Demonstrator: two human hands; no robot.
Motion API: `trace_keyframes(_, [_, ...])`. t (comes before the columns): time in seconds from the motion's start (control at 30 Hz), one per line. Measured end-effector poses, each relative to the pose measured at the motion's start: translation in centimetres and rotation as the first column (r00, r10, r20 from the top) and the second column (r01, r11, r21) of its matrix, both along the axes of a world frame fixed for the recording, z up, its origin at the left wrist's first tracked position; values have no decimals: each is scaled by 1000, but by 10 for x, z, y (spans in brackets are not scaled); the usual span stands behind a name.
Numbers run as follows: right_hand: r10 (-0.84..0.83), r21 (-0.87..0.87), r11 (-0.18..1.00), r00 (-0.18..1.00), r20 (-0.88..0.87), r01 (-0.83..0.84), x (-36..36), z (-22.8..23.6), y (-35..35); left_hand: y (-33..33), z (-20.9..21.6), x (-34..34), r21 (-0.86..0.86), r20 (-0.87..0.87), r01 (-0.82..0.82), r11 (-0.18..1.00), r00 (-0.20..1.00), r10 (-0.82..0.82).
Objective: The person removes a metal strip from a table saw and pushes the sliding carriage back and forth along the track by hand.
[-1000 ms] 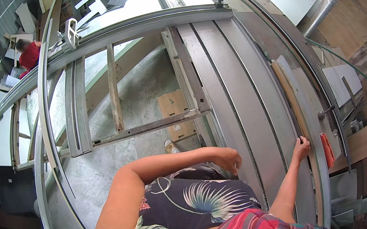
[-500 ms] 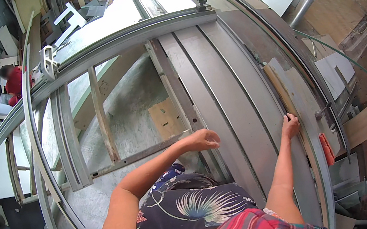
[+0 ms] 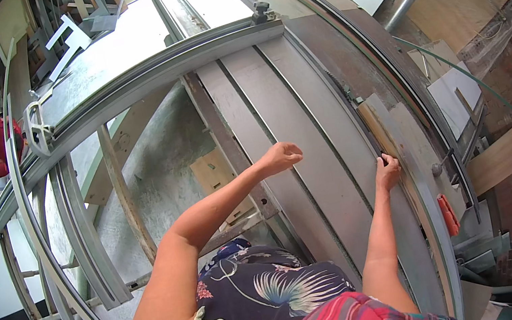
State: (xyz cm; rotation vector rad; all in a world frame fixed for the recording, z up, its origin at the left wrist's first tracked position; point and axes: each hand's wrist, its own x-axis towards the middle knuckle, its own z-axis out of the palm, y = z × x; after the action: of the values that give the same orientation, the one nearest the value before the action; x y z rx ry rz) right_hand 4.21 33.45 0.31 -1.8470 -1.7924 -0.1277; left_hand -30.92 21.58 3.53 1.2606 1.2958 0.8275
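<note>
My left hand [image 3: 279, 158] hovers above the silver sliding table [image 3: 292, 112] of what looks like a panel saw. Its fingers are loosely curled and nothing shows in them. Along the table's right side, my right hand [image 3: 388, 172] is closed, with thumb and fingers bent together at the edge beside a long wooden strip [image 3: 375, 122]. Whatever it may be pinching is too small or hidden to make out. The strip runs lengthwise, close to the knuckles, with a pale metal rail on its far side.
A metal crosscut fence [image 3: 151, 71] spans the far side, with a black knob [image 3: 260, 12] at its right end. An open frame [image 3: 124, 197] lies left. A red-orange object [image 3: 448, 215] rests right. A person in red [image 3: 5, 141] is far left, near stacked offcuts.
My left hand has moved forward and right, from beside the frame's edge to over the table slats. My right hand has slid slightly forward along the edge. The whole view has shifted.
</note>
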Motion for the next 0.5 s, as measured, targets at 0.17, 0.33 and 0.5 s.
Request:
trace_keyframes(0.17, [-21, -31, 999, 999, -34, 20, -1, 3, -4, 4, 24, -21, 330, -397, -298, 896, 817, 418])
trace_keyframes(0.33, [10, -38, 999, 999, -51, -12, -4, 7, -2, -97, 11, -58, 656, -361, -406, 637, 572, 736])
trace_keyframes(0.5, [24, -54, 998, 999, -33, -26, -3, 7, -2, -219, -31, -37, 453, -542, -477, 753, 523, 658])
